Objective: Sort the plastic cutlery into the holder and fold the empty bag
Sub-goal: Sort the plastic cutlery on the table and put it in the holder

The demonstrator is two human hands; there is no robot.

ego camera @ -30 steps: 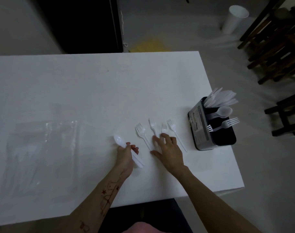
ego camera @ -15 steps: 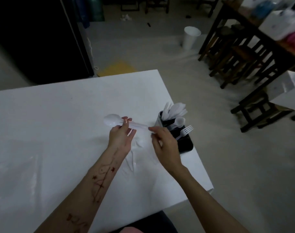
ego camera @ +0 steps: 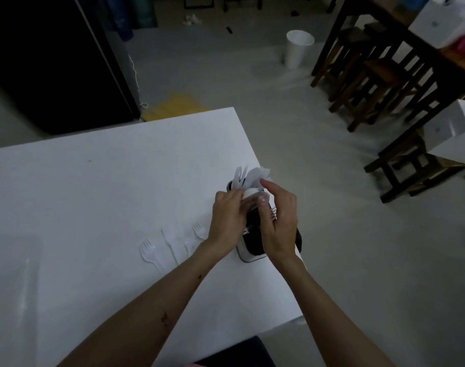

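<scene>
Seating the spoon: you have both hands over the holder [ego camera: 248, 254] at the worktop's [ego camera: 107, 181] right edge.
Left hand [ego camera: 227, 221]: its grip pinches the spoon [ego camera: 250, 193], lowering it among the stored pieces.
Right hand [ego camera: 277, 221]: fingers loosely bent beside the spoon, apparently guiding; I cannot tell whether they hold it.
Forks [ego camera: 170, 241]: loose left of the holder, unsorted.
Bag [ego camera: 17, 274]: flat at far left, unfolded.

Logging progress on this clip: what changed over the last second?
The left hand lifted the spoon off the table and carried it right, over the holder; the right hand left the forks and joined it there. The forks stayed put.
</scene>
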